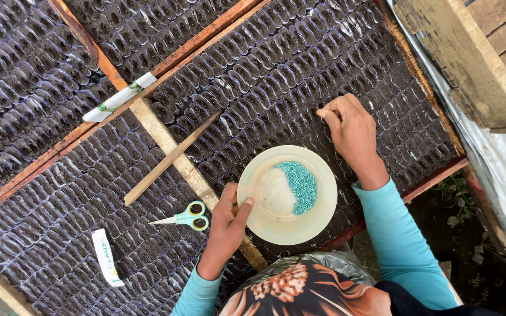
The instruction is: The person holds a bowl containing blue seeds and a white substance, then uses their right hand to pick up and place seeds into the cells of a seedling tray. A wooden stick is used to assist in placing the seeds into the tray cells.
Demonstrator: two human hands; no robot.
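Sowing step: judged from the pinched fingers over the cells, seed is being placed one cell at a time into the soil-filled seedling bags (276,76).
Right hand (351,126): narrow, thumb and fingertips pressed together at a cell just past the plate's far rim; whether a pellet sits between them is too small to tell.
Left hand (228,225): closed on the near-left rim of the plate (265,225), thumb on top, holding it level just above the bags.
Plate contents: a heap of small teal seed pellets (300,184) lies on the side nearer the right hand; a pale patch sits beside it, toward the left hand.
Near the left hand: green-handled scissors (184,218) lie just to its left on the bags; a torn seed packet (107,257) lies further left.
Beyond the left hand: a thin wooden stick (168,161) rests slantwise across a wooden slat (185,167) that runs under the plate.
Far left: another torn packet strip (121,98) lies on the reddish frame bar (42,167).
Next move, as a judgement: it calls for a fine pinch of a single pellet from the heap, the plate kept steady and close to the row.
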